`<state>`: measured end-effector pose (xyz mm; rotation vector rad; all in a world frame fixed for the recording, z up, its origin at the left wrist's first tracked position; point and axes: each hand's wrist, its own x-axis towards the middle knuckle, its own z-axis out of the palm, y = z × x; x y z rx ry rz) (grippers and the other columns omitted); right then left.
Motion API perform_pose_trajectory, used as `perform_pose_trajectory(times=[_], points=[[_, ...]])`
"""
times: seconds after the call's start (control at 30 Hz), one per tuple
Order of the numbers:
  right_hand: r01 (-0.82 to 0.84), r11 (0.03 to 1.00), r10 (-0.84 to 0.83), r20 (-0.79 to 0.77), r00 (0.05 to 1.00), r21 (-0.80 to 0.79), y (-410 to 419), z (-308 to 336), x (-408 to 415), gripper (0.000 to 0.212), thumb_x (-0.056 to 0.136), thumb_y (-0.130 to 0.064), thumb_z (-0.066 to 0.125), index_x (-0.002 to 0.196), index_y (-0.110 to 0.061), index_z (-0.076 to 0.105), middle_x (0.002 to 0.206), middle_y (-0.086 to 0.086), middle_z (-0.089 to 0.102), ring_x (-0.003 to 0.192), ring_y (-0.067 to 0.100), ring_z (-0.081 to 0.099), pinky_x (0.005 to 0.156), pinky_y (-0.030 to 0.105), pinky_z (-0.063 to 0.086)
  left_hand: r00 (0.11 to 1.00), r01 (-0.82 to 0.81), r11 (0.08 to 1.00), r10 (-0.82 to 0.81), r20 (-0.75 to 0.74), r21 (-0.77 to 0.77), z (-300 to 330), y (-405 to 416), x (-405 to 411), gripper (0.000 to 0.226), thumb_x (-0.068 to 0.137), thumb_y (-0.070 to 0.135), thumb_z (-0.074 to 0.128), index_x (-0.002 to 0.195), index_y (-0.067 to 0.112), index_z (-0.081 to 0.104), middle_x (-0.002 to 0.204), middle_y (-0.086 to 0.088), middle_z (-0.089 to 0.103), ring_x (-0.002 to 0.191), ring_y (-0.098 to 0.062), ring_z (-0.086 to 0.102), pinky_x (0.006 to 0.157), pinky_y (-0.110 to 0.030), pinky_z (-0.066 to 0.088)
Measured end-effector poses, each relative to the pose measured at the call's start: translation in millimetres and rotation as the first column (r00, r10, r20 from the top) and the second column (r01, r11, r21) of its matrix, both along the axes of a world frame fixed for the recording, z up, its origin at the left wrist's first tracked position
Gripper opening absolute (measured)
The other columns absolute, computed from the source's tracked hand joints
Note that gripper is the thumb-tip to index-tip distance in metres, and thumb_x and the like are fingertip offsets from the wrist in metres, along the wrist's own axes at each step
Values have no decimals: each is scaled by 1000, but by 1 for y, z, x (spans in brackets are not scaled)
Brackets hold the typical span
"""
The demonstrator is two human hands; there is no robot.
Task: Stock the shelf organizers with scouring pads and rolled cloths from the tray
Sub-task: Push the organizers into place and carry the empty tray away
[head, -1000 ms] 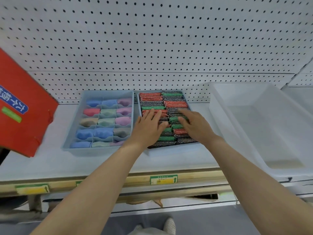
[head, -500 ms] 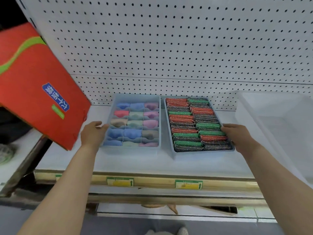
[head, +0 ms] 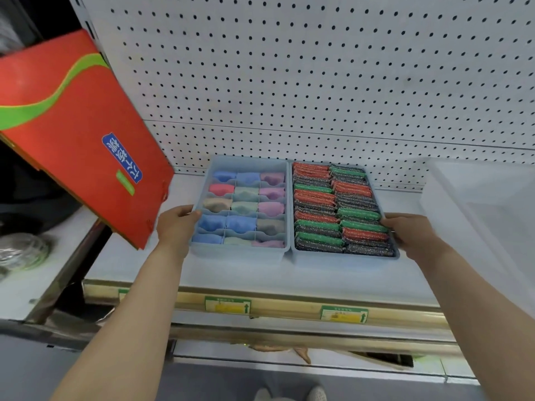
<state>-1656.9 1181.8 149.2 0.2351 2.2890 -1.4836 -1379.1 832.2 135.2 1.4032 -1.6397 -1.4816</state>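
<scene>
red box [head: 72, 134] leaned at left, clear tray [head: 477, 198] sat right. left hand [head: 176, 227] gripped the cloth organizer [head: 237, 253], right hand [head: 411, 233] gripped the scouring pad organizer [head: 344, 260], both side by side on the shelf [head: 139, 264].

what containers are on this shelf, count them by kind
blue organizers: 2, the cloth organizer and the pad organizer
clear tray: 1
red box: 1
total: 4
</scene>
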Motion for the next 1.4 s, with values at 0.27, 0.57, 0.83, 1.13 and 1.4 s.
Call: perform_pose_trajectory(times=[0.27,0.57,0.83,1.13,1.4], points=[[25,999,-24,30,999,-35,-9,-1,4,16,83,-3,73,97,-10,76,93,15,73,79,29,65,91,50,55,999,14,999,-12,45,-44,8,-4,0,19,90,11,67,108,10,72,98,-4,67,91,-22,59,81,-30,45],[9,1000,-8,39,999,-9,-13,8,11,20,85,-6,72,105,-10,75,102,14,73,85,27,70,85,47,59,985,52,996,-39,166,-77,9,-11,-2,23,89,11,66,111,6,70,110,-14,68,95,-30,60,90,-41,50],[-207,978,203,103,974,34,-1,41,6,26,91,-5,66,117,-4,65,105,14,67,85,24,63,84,39,57,892,257,895,-74,446,-365,52,0,-39,50,90,35,66,128,4,59,126,-29,60,122,-45,51,103,-47,39],[-327,878,400,-162,902,349,85,125,-54,37,88,-26,71,124,-19,66,120,5,66,109,24,64,91,35,55,802,593,697,-466,375,-403,130,140,-161,55,93,49,58,136,15,53,143,-11,51,121,-31,54,95,-41,43],[-119,826,350,-337,874,550,251,153,-112,39,88,-33,72,123,-19,68,127,0,65,118,20,58,92,24,42,578,816,519,-752,317,-257,122,331,-244,56,92,52,59,135,16,53,136,-4,56,114,-25,57,90,-33,44]])
